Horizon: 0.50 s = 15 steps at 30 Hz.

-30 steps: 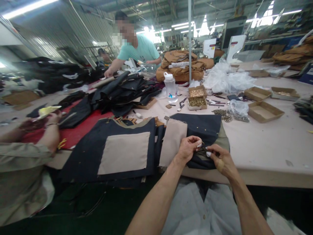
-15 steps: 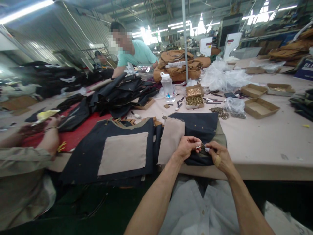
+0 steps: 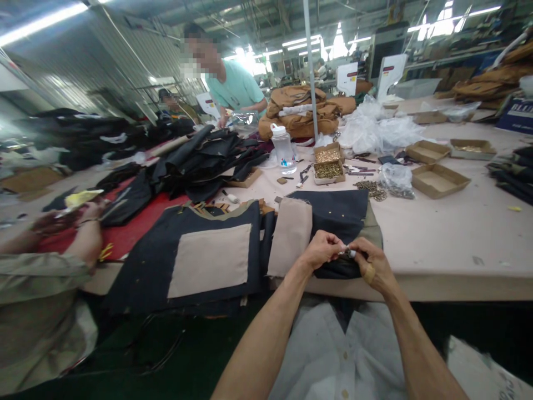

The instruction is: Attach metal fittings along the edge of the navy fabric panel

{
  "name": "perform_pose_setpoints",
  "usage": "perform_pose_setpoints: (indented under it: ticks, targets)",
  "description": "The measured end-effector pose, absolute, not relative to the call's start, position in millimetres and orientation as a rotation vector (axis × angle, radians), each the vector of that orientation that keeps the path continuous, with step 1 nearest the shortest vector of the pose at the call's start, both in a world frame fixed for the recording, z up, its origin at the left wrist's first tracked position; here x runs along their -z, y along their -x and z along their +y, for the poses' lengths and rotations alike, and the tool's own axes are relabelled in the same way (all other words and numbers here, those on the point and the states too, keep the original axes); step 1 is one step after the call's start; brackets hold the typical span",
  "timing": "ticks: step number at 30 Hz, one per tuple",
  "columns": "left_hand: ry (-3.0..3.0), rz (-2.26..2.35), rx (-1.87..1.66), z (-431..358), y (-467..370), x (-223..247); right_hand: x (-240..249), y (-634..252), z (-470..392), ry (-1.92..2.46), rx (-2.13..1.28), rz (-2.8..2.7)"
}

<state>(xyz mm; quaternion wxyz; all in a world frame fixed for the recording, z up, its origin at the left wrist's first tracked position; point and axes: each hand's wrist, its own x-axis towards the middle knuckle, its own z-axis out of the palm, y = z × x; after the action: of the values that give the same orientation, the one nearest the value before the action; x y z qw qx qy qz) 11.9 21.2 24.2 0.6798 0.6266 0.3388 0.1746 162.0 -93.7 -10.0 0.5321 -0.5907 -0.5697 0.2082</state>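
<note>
Just above the table's front edge, my left hand (image 3: 322, 250) and my right hand (image 3: 372, 260) meet fingertip to fingertip. Both are pinched closed on a small dark metal piece (image 3: 346, 252), mostly hidden by the fingers, so its exact kind is unclear. White coverings show on some fingertips. Beneath the hands lies a dark navy fabric panel (image 3: 339, 208) with small brass-coloured studs and an olive edge. A beige fabric piece (image 3: 290, 236) covers its left side. To the left rests a stack of navy panels (image 3: 145, 272), the top one bearing a beige patch (image 3: 212, 261).
Behind the panel stand a box of brass fittings (image 3: 328, 171), a water bottle (image 3: 284, 151), loose metal rings (image 3: 370, 189) and a cardboard tray (image 3: 439, 180). A co-worker's arms (image 3: 85, 236) work at the left. Another person (image 3: 235, 86) stands beyond a dark fabric pile (image 3: 204, 158).
My hands stay together, with the fingertips drawn closer around the small piece. Across the table, the person in light green has straightened a little and pulled an arm back. The view has shifted slightly.
</note>
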Motion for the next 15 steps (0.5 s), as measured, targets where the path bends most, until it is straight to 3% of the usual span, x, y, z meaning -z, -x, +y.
perform_pose_setpoints:
  ticks: [6,15]
  targets:
    - [-1.514,0.824,-0.437,18.1,-13.5,-17.5,6.2,-155.8,-98.2,1.427,-0.521,-1.096]
    - [-1.781,0.873,-0.496,14.4,-22.3,-6.6,-6.2,-156.6,-112.3,1.706,-0.46,-1.124]
